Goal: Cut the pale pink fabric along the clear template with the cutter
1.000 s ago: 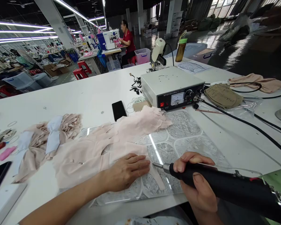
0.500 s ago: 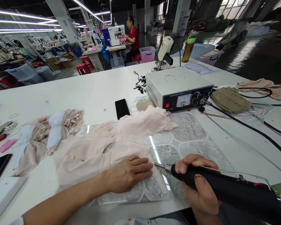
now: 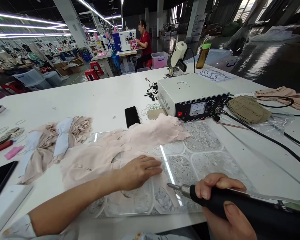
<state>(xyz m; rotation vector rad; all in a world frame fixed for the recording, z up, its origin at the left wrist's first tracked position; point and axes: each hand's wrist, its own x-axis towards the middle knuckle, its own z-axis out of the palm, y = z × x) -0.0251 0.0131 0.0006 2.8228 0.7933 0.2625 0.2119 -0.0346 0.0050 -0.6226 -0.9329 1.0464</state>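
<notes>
My left hand (image 3: 137, 171) lies flat, fingers stretched out, pressing a pale pink fabric piece (image 3: 107, 156) onto a clear patterned plate (image 3: 202, 156). My right hand (image 3: 225, 210) is wrapped round a black hand-held tool (image 3: 240, 210). Its metal tip (image 3: 173, 186) points left and rests near the fabric's edge, just right of and below my left fingertips. A black cable (image 3: 265, 136) runs from the tool's side of the table to a white control box (image 3: 192, 95) with a dial and knobs.
A bundle of beige and white fabric pieces (image 3: 52, 143) lies at left. Two black phones (image 3: 132, 116) (image 3: 1, 180) rest on the white table (image 3: 77, 100). Tan pieces (image 3: 248, 108), a bottle (image 3: 202, 55) and a small machine (image 3: 177, 58) stand behind. A person sews far back (image 3: 145, 40).
The tool and my right hand have slid toward me and slightly down along the plate. My left hand has shifted a little away from the tip, still flat on the fabric.
</notes>
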